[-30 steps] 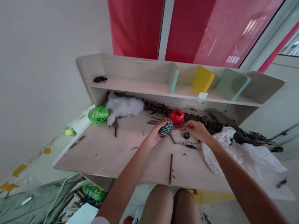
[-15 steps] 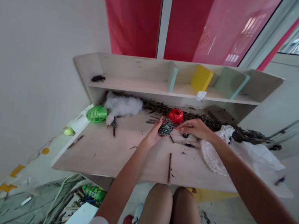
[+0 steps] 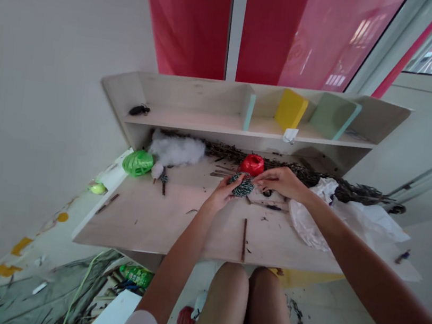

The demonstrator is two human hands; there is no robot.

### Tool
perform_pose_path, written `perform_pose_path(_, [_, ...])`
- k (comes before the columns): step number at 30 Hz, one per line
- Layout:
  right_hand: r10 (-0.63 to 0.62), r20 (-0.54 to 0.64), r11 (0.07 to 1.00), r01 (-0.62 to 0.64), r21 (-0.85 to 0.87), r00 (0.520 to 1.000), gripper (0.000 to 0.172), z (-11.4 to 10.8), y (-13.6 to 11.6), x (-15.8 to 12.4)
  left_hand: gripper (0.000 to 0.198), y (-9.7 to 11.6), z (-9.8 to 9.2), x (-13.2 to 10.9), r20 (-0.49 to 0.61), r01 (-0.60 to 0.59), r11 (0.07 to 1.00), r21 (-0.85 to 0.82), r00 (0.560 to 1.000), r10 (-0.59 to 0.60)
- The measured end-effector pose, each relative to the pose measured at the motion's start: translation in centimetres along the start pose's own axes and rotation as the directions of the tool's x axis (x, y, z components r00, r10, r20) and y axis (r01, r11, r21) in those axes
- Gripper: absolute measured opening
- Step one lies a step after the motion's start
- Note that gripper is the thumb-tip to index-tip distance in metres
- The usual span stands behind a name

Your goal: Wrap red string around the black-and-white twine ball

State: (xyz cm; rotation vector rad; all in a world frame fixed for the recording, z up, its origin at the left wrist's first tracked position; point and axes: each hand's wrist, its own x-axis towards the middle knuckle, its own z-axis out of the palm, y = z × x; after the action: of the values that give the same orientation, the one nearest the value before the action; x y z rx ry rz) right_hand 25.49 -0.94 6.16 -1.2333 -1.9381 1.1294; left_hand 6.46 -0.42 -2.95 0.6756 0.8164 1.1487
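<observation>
"Ball [image 3: 243, 188], dark with pale strands: where do you have it?"

"Your left hand [image 3: 223, 193] grips it above the desk [image 3: 190, 228], your thumb laid over its left part."

"And your right hand [image 3: 284, 182]?"

"It's at the ball's right edge, your thumb and index finger drawn close together. Whether they pinch a strand, I can't tell; that spot is too small to make out."

"What lies around your hands?"

"Just behind the ball, you have a red bundle [image 3: 252, 164]. A slim dark tool [image 3: 274, 207] lies on the desk, nearer you than your right hand. Crumpled white sheeting [image 3: 305, 227] spreads beneath your right forearm. Toward your knees [image 3: 227, 297], a brown stick [image 3: 244, 239] reaches the desk's near edge."
</observation>
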Motion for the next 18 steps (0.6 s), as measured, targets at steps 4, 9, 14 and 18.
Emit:
perform_pose_path(4, [-0.019,-0.012,0.999,0.018,-0.048,1.0,0.018,0.27,-0.35,-0.03,0.038,0.1,0.12,-0.13,0.002,0.011,1.0,0.004,1.0,-0.011])
perform_pose_path(9, [-0.033,-0.027,0.998,0.032,-0.046,0.999,0.019,0.52,-0.23,0.12,0.037,0.23,0.17,-0.34,0.047,0.047,0.999,-0.019,0.998,-0.046])
perform_pose_path(14, [-0.052,-0.047,0.996,0.049,-0.07,0.998,0.022,0.47,0.02,0.12,0.039,0.11,0.22,-0.34,0.024,0.061,0.998,-0.004,0.998,-0.061])
perform_pose_path(18, [-0.053,-0.059,0.995,0.048,-0.086,0.997,0.024,0.22,0.02,0.04,0.036,0.27,0.31,-0.48,0.038,0.065,0.998,0.006,0.997,-0.065])
